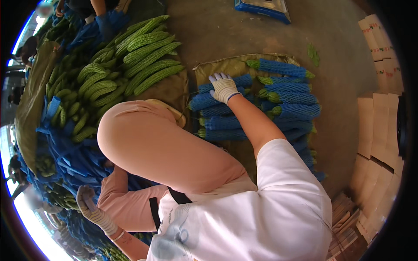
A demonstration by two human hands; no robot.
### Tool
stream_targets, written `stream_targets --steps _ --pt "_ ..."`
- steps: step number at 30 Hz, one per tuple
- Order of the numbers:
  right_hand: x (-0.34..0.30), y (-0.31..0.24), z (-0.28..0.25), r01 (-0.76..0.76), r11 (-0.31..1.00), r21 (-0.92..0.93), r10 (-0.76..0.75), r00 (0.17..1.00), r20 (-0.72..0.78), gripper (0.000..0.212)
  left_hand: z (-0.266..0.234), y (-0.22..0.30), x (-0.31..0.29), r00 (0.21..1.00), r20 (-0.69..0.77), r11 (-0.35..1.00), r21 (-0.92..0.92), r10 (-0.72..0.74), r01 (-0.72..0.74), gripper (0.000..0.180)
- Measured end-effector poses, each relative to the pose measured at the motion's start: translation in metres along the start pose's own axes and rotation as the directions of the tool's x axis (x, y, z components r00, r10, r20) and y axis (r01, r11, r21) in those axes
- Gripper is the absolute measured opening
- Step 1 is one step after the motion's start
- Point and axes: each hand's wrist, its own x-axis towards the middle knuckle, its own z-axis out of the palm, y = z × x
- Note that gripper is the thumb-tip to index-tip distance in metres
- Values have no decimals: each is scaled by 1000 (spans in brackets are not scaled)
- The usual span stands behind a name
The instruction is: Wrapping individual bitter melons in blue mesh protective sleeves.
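My right hand [224, 88], in a striped knitted glove, lies with fingers stretched out over bitter melons in blue foam netting [202, 101]. These lie side by side on a brown cloth [208, 68]. A second row of netted bitter melons [296, 98] sits just to the right, green tips poking out of the sleeves. My left hand [90, 206], gloved the same way, is raised at the lower left beside my bent leg. Its fingers are apart from the thumb, and nothing shows in it. Blue netting sleeves [72, 158] are heaped beyond that hand.
Bare bitter melons [148, 56] are piled at the upper left. Another person's arm [99, 6] reaches in at the top. A blue-edged scale [263, 8] stands on the floor at the top. Cardboard boxes [372, 126] line the right side. A few leaves [313, 54] lie nearby.
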Motion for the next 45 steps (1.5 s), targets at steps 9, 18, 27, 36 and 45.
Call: stream_targets --steps 9,18,27,36,45 --pt "3 -28 1 240 959 152 -267 943 199 66 -51 2 32 996 82 984 168 45 -58 23" --pt "63 -134 -19 209 961 182 -255 923 290 66 -21 -56 122 943 199 964 38 -266 264 45" --pt "86 43 -47 143 970 199 -209 906 369 49 57 -239 300 990 -117 900 418 -78 121 63" --pt "195 -180 -172 275 874 401 -322 945 56 37 98 -262 435 926 -366 925 375 94 54 13" --pt "181 -392 -247 309 375 874 -756 648 96 72 68 -102 318 955 285 704 -661 -86 260 16"
